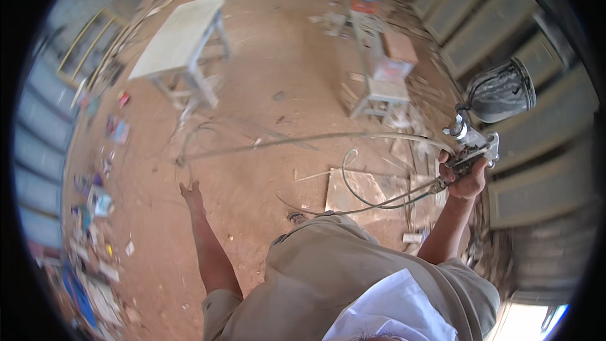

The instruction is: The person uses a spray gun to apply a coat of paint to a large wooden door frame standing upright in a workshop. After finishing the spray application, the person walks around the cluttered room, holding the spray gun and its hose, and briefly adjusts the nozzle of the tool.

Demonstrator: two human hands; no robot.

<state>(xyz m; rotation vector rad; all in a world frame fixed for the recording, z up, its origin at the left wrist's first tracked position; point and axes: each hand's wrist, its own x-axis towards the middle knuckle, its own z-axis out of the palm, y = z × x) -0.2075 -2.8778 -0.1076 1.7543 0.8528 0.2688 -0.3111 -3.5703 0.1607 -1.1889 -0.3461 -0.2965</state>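
My right hand (466, 182) is wrapped round the handle of a metal spray gun (475, 146), held out at the right. A dark paint cup (502, 91) with pale streaks is attached to the gun and tilts to the right. From the gun a thin hose (372, 205) loops down past my body. Another length of hose (315, 139) stretches across to the left and ends in blurred coils. My left hand (190, 192) reaches out low on the left, fingers apart, just below those coils. It holds nothing that I can make out.
A pale-topped table (183, 31) stands at the far left. At the far right is a low bench (386, 91) with boxes near it. Louvred panels (536, 183) line the right wall. Scattered containers (101, 205) lie along the left. A flat board (353, 189) rests on the dirt floor.
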